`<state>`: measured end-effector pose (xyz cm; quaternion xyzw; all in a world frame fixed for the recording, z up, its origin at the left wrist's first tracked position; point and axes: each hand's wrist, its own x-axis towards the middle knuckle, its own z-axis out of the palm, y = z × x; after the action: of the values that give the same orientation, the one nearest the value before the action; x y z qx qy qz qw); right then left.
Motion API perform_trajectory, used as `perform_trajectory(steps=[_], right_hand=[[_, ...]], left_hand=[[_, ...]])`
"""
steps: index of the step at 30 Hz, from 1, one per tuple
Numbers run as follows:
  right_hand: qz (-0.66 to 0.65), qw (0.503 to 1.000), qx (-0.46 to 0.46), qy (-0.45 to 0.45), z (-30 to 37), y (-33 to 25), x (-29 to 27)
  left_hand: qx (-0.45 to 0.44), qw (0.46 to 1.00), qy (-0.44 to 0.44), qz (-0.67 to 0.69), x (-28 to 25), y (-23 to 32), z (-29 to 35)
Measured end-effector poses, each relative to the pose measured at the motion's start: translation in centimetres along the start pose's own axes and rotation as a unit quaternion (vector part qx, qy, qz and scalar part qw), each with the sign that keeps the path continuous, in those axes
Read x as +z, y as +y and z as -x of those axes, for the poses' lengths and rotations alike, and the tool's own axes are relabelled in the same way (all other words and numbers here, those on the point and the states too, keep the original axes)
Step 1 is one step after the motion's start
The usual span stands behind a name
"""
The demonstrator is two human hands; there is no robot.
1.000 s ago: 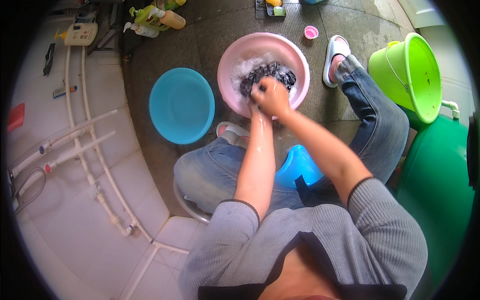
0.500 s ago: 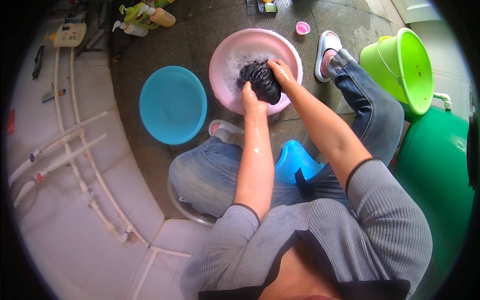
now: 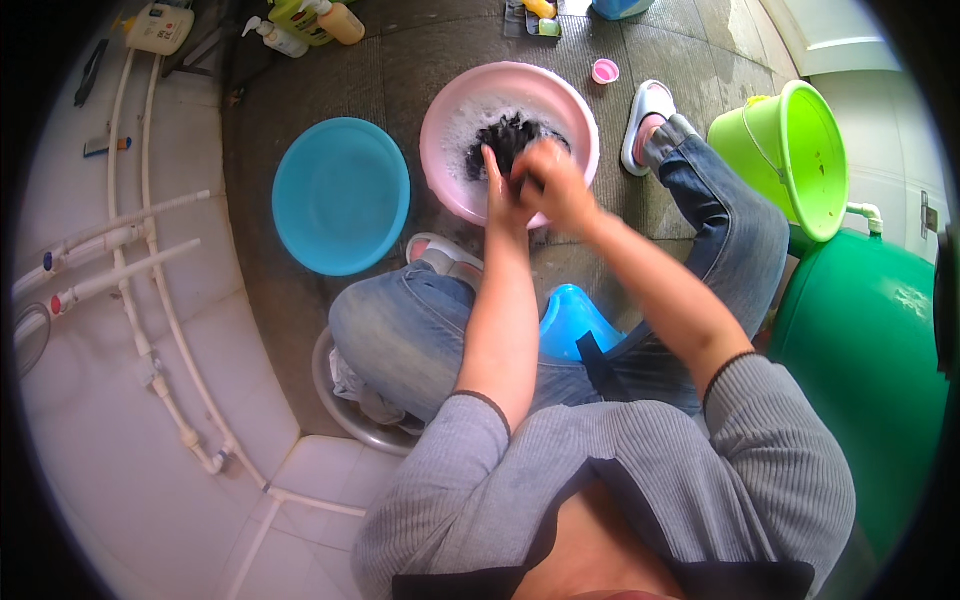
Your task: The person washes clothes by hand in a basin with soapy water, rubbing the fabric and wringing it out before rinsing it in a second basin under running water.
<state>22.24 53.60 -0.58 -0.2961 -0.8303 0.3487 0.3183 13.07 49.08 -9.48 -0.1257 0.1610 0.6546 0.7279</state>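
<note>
I am gripping a dark wet cloth (image 3: 508,135) with both hands over the pink basin (image 3: 455,185), which is holding soapy water. My left hand (image 3: 503,193) is clenching the cloth's near edge at the basin's near rim; my right hand (image 3: 552,180), blurred, is closing on the same cloth just to the right of it. A blue basin (image 3: 340,195) is sitting just left of the pink basin, a green bucket (image 3: 790,160) well to its right, and a small pink cap (image 3: 604,71) just beyond its far rim. My knees are bracketing the pink basin's near side.
</note>
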Motion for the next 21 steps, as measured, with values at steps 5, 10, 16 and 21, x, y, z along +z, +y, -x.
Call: perform_trajectory(steps=[5,10,16,21], right_hand=[[0.045,0.998,-0.049,-0.017,2.1,-3.8,2.4],[0.123,0.971,0.188,0.084,-2.1,6.4,0.7],[0.102,0.968,0.229,0.008,0.1,1.4,1.8],[0.145,0.941,0.306,0.013,-2.1,4.3,1.6]], left_hand=[[-0.003,0.996,0.067,-0.066,-1.6,1.9,0.6],[0.145,0.980,0.135,-0.033,0.9,-4.3,-2.9],[0.165,0.969,0.175,-0.065,-1.5,-1.9,-2.2],[0.122,0.985,0.124,0.005,-0.7,-3.4,-3.0]])
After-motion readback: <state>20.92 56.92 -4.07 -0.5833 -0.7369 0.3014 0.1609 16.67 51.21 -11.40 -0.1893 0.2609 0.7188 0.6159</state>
